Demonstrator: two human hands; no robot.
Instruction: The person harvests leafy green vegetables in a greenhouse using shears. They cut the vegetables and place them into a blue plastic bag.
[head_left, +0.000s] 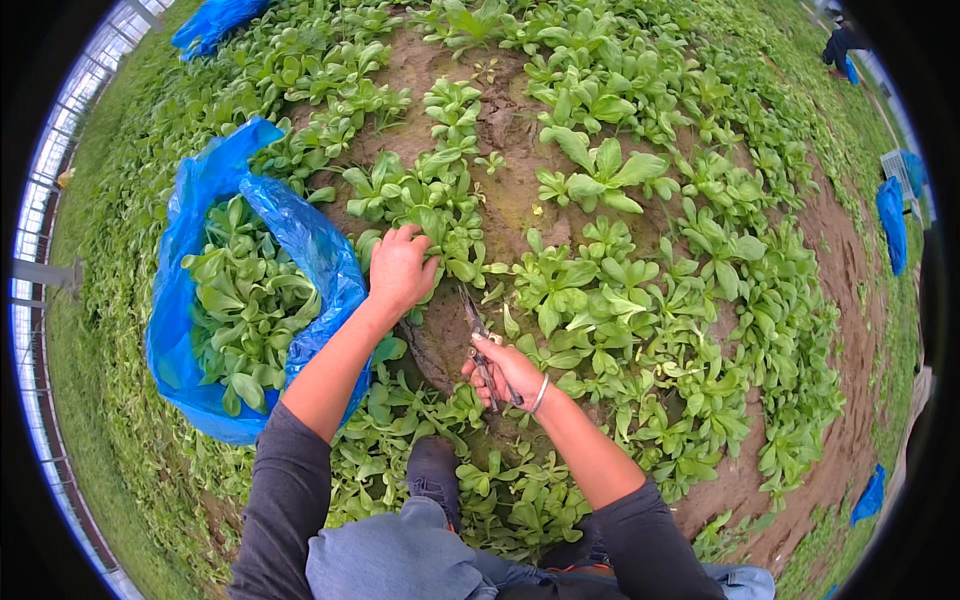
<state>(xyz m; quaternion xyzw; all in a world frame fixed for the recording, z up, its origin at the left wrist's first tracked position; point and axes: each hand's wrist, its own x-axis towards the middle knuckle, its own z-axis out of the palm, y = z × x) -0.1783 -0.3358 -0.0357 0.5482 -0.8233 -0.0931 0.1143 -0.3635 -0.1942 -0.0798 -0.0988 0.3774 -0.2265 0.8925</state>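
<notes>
My left hand (403, 270) reaches over a leafy green plant (439, 217) in the middle, its fingers at the leaves; whether it grips any is hidden. In my right hand (504, 373) is a pair of garden pruning shears (475, 319), the blades pointing up and left toward the base of that plant. A silver bangle is on the right wrist. At the left, an unrolled blue plastic bag (180, 330) holds many cut leafy greens (251, 307); my left forearm passes over its right edge.
Rows of leafy greens (600, 172) grow in brown soil (510, 120) around me. My shoe (435, 472) stands among plants. Blue bags (891, 225) and a light crate (896, 172) lie at the far right, where another person (841, 46) is partly visible. Greenhouse framing (45, 274) runs along the left.
</notes>
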